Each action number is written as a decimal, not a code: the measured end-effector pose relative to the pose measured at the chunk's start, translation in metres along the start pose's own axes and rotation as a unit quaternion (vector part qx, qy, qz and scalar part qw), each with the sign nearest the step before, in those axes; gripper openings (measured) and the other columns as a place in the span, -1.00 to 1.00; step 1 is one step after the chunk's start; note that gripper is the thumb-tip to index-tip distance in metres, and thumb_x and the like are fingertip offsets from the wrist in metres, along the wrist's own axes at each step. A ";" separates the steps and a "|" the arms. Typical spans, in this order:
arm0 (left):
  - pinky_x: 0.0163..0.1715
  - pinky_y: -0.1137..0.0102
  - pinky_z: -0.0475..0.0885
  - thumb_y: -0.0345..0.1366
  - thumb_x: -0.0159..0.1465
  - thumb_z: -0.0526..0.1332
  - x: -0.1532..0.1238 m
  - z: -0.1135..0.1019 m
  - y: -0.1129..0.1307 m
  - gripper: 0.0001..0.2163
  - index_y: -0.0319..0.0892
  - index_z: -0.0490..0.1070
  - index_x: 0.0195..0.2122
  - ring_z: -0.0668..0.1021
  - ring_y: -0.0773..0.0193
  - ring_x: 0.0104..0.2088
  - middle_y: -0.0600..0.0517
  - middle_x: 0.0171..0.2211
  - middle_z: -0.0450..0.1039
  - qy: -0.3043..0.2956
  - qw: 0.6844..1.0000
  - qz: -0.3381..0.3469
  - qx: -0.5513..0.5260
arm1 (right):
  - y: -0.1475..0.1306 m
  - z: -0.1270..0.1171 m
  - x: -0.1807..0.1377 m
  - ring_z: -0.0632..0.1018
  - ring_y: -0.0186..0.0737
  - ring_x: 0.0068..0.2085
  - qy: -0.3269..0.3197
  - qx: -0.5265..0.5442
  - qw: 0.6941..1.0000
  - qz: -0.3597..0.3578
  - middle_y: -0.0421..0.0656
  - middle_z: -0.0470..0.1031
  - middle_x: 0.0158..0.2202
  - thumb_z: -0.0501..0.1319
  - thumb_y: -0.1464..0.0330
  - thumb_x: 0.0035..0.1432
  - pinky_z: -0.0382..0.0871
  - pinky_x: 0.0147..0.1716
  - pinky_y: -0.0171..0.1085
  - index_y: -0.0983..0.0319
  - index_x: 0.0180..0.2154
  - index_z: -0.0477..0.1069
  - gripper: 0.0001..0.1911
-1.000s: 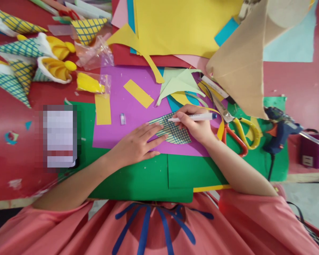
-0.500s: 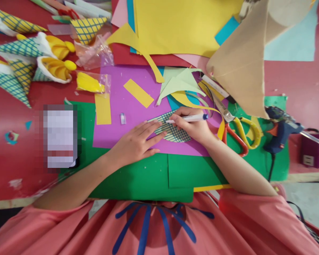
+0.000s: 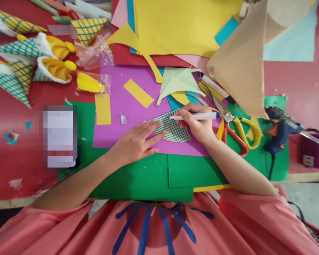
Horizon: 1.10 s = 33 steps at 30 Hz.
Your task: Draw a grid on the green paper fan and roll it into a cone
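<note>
My right hand [image 3: 198, 124] grips a white marker pen [image 3: 195, 116] with a blue end, its tip resting on a pale green paper piece [image 3: 171, 129] covered in a dark grid of lines. That piece lies on a purple sheet [image 3: 127, 102]. My left hand [image 3: 136, 141] lies flat with fingers stretched out, pressing the left end of the gridded piece down.
Scissors [image 3: 238, 129] with red and yellow handles and a blue glue gun [image 3: 279, 129] lie to the right. Finished gridded cones [image 3: 18, 67] with yellow filling sit far left. Green sheets [image 3: 149, 177], yellow paper [image 3: 180, 24], a brown paper cone [image 3: 241, 60] and scraps surround the work.
The right hand slid the pen left along the gridded piece, then back to the right. The left hand stayed pressing the paper.
</note>
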State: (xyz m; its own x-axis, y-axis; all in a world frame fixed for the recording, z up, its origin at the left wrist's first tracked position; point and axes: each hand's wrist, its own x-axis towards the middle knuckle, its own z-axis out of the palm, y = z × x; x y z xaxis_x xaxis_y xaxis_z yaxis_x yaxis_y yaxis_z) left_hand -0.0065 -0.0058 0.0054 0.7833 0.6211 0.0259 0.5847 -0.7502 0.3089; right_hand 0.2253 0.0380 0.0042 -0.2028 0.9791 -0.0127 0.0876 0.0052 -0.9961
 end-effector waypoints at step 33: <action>0.24 0.07 0.17 -0.16 0.33 0.09 0.000 -0.002 -0.004 -0.51 -0.22 0.16 0.24 0.17 -0.05 0.29 -0.27 0.28 0.08 0.008 1.000 -0.016 0.022 | -0.002 0.001 0.000 0.38 -0.44 -0.58 -0.044 -0.037 0.998 -0.005 -0.25 0.41 -0.60 0.19 0.30 0.14 0.21 -0.58 -0.39 0.27 -0.49 0.43 -0.78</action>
State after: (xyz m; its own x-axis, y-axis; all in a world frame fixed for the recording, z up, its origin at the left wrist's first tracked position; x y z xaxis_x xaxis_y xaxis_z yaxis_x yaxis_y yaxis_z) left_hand -0.0095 -0.0024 0.0058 0.7611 0.6478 0.0322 0.6180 -0.7394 0.2672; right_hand 0.2244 0.0377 0.0062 -0.2883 0.9575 -0.0128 0.1553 0.0335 -0.9873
